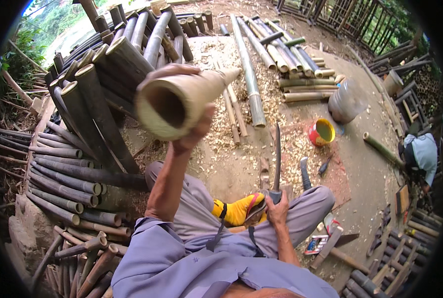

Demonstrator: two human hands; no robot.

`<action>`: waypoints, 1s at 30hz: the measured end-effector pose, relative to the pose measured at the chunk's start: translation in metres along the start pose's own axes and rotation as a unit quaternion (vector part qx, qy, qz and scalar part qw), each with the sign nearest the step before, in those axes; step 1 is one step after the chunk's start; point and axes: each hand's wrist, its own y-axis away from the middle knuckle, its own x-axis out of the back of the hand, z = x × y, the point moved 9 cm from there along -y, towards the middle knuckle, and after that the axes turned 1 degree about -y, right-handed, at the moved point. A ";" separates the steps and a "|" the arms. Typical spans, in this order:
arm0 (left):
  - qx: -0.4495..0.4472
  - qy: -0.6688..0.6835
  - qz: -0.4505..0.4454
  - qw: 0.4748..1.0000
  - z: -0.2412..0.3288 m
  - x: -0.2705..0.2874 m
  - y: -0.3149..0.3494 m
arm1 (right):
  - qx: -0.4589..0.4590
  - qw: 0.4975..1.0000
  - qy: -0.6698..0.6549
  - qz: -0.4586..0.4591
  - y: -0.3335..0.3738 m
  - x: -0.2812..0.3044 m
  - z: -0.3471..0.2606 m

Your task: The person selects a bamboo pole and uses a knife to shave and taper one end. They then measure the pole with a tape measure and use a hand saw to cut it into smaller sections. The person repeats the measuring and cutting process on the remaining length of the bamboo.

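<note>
My left hand [196, 134] is raised, its fingers wrapped round a thick, pale bamboo tube [199, 97]. The tube's hollow end tilts toward me, and its far end narrows to the right. Down at my right knee, my right hand [277, 210] grips the dark handle of a long knife [278, 161], whose slim blade points away from me. Knife and tube are apart. Between my crossed legs lies a yellow cloth-like item [241, 209]. A second blade [305, 175] and a small dark-handled tool [324, 167] rest on the ground beyond my right knee.
Dark bamboo lengths [90, 99] lean at the left, above stacked poles [65, 181]. Wood shavings surround a long bamboo pole [251, 84]. A red-yellow bucket [316, 137] and plastic jug [348, 103] stand right. Another person [421, 155] bends at far right. A hammer [349, 259] lies nearby.
</note>
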 end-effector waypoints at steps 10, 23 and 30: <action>-0.066 0.102 -0.160 0.980 -0.011 -0.069 0.047 | -0.050 0.997 -0.055 -0.014 0.004 0.006 -0.029; -0.043 0.124 -0.254 0.958 0.029 -0.121 0.079 | -0.078 0.996 -0.036 -0.002 0.020 0.017 -0.013; -0.034 0.143 -0.300 0.943 0.040 -0.142 0.102 | -0.073 0.996 -0.053 0.002 0.022 0.019 -0.021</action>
